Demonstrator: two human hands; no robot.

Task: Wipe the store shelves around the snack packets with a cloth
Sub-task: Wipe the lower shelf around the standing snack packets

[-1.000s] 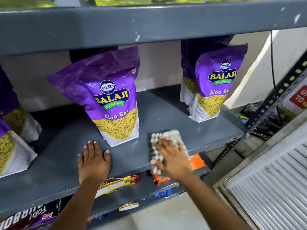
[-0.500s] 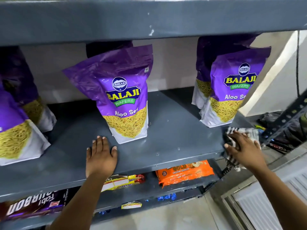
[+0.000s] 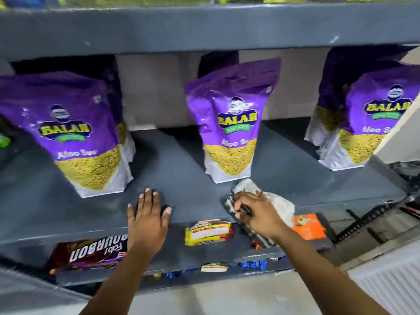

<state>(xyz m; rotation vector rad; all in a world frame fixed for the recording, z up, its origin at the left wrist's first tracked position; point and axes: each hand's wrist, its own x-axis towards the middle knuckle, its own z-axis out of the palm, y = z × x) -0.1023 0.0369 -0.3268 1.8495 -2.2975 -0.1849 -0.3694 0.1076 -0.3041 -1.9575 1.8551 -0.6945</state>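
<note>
Three purple Balaji snack packets stand on the grey shelf: a left packet, a middle packet and a right packet. My right hand presses a black-and-white checked cloth onto the shelf's front edge, just in front of and right of the middle packet. My left hand lies flat, fingers spread, on the shelf between the left and middle packets, holding nothing.
The shelf below holds a Bourbon biscuit pack, a yellow pack and an orange pack. Another grey shelf hangs close above the packets. A slotted metal upright and a white ribbed panel stand at right.
My right hand swept the cloth from the shelf's right end back left to the front of the middle packet. The left hand stayed flat on the shelf. The view shifted left.
</note>
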